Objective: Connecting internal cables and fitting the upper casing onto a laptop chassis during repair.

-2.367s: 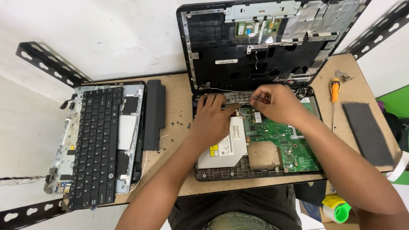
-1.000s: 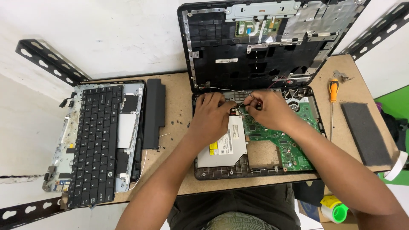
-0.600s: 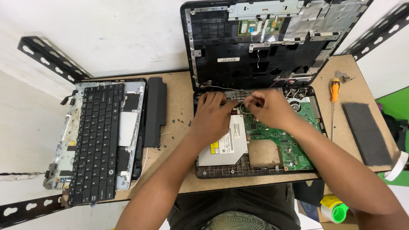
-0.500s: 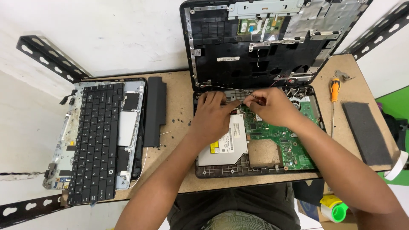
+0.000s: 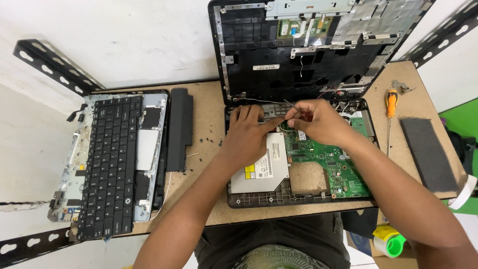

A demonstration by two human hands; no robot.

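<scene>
The opened laptop base lies on the wooden worktop, and everything here is placed relative to it. Both hands meet over its rear edge, just in front of the hinge. The left hand rests palm down on the base with its fingers spread and lightly curled, its heel lying over the silver optical drive that fills the base's left half; it grips nothing that can be seen. The right hand is closed in a pinch around a thin dark tool, whose shaft sticks out up and to the left from between the fingertips; what its tip touches is too small to tell. The green circuit board covers the right half of the base, partly under the right wrist. Directly behind the base, the black lid shell lies open with metal brackets and small boards showing. To the left of the base sit a long black battery and, beyond it, the removed keyboard panel. To the right lie an orange-handled screwdriver and a dark grey foam pad.
</scene>
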